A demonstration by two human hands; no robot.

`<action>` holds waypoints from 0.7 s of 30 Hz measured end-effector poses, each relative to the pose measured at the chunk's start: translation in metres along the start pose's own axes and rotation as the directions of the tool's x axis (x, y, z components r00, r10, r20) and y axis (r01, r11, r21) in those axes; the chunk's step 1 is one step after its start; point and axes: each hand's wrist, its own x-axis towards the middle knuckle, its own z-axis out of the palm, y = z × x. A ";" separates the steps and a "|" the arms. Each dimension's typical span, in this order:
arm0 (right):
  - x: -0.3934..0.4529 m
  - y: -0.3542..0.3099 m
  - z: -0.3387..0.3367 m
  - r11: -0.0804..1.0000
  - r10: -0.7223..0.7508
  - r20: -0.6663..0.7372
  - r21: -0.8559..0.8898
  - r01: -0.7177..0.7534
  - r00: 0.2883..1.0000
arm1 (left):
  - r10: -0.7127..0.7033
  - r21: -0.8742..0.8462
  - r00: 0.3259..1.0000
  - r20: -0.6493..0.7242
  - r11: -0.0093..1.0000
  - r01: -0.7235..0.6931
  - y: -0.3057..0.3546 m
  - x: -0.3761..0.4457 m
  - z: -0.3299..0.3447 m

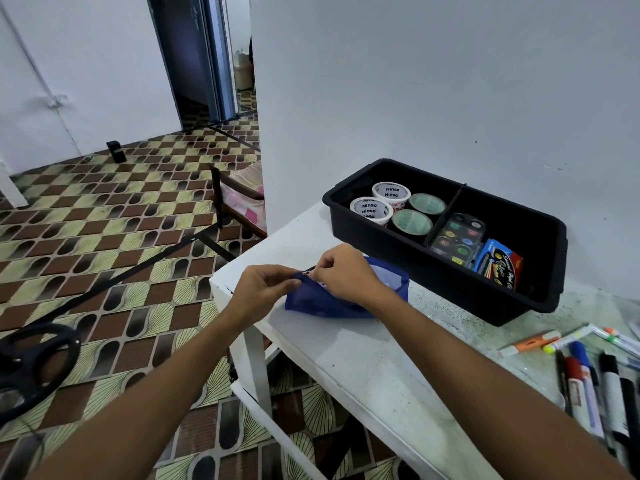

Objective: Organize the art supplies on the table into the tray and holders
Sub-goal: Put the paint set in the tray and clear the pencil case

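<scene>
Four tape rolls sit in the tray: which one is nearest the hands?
The white Ninso roll at the front left of the black tray. The other white roll sits behind it, and both dark rolls lie further right, by the divider.

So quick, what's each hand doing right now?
Left hand: pinching the blue pouch at its end.
Right hand: pinching the pouch's zipper.

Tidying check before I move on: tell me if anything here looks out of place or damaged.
The markers lie loose on the table at its right edge, not in the tray. Both hands, left and right, pinch the zip end of the blue pouch. A dark mark shows at the table's left corner. Nothing spilled.
</scene>
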 end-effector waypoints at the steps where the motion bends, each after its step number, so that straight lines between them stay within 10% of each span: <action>1: -0.001 0.000 -0.004 0.999 0.003 0.002 -0.035 -0.003 1.000 | 0.001 0.000 1.000 -0.002 1.000 -0.001 0.000 0.000 0.000; 7: -0.008 0.014 -0.037 0.969 0.077 -0.158 -0.221 -0.112 0.984 | -0.035 -0.136 0.997 -0.064 0.990 0.026 0.000 -0.003 -0.014; 21: -0.041 0.075 -0.046 0.975 0.206 -0.423 0.013 -0.222 0.882 | -0.075 -0.212 0.972 -0.221 0.977 0.027 0.002 -0.011 -0.022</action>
